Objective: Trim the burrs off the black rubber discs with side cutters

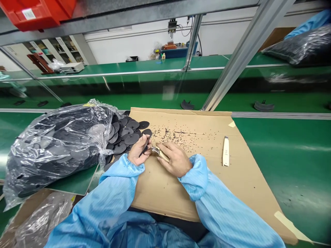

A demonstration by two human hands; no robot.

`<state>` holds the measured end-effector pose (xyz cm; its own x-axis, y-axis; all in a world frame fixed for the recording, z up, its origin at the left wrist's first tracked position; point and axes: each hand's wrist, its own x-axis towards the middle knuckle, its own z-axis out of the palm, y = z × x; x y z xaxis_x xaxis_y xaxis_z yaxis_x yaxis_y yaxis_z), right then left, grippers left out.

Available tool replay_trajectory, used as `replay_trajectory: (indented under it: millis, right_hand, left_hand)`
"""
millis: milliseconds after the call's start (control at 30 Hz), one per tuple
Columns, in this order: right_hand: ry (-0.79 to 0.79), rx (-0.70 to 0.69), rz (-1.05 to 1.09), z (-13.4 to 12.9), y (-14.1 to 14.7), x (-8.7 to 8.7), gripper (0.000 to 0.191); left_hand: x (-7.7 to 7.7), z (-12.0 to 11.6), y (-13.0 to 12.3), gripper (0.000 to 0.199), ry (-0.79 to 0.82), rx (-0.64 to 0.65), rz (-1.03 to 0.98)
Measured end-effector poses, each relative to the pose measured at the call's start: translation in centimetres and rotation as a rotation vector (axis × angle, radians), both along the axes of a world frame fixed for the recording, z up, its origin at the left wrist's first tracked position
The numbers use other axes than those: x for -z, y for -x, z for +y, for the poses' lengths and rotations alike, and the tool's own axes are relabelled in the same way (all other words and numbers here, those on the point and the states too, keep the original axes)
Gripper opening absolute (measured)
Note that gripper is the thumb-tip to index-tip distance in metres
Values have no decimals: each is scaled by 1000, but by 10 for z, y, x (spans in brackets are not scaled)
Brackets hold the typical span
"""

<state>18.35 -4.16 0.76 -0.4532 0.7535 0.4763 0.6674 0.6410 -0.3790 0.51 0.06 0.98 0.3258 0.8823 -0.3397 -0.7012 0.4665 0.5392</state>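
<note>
My left hand (139, 150) grips a thin black disc (145, 146) between thumb and fingers, tilted almost edge-on. Wrapped round the cream handles of a pair of nippers (163, 155) is my right hand (177, 158), its palm facing down. The metal jaws of the nippers point left and meet the edge of the disc; whether they are closed on it I cannot tell. Just left of my hands lies a pile of black discs (131, 138), spilling from the mouth of a clear plastic bag (59, 148) full of them. Tiny black bits (178, 136) lie scattered beyond my hands.
A cardboard sheet (165, 193) covers the green bench (292, 151). On its right lies a cream-handled cutter (226, 151). Black curved parts (263, 106) sit on the green strip behind a metal rail. A slanted metal post (238, 58) and a red bin (38, 13) stand above.
</note>
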Motion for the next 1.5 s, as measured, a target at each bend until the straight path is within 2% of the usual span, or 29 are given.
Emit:
replay_trajectory:
  millis: [333, 600, 800, 1233, 1300, 1367, 1500]
  right_hand:
    - [-6, -87, -3, -4, 0, -4, 38]
    - [37, -89, -68, -5, 0, -6, 37]
    - [23, -103, -95, -5, -1, -6, 38]
    - [-59, 55, -277, -11, 7, -7, 43]
    - [-27, 52, -240, -11, 8, -6, 42]
    - [36, 15, -105, -11, 8, -5, 38]
    - [266, 24, 385, -5, 3, -6, 32]
  left_hand:
    - [5, 1, 3, 32, -190, 74, 58]
    - [3, 0, 2, 26, -182, 68, 77]
    - [1, -1, 1, 29, -208, 71, 58]
    - [6, 0, -1, 27, -202, -25, 119]
    - [6, 0, -1, 27, -209, -14, 91]
    - [3, -1, 0, 25, -201, 8, 57]
    - [-2, -3, 3, 16, -123, 71, -46]
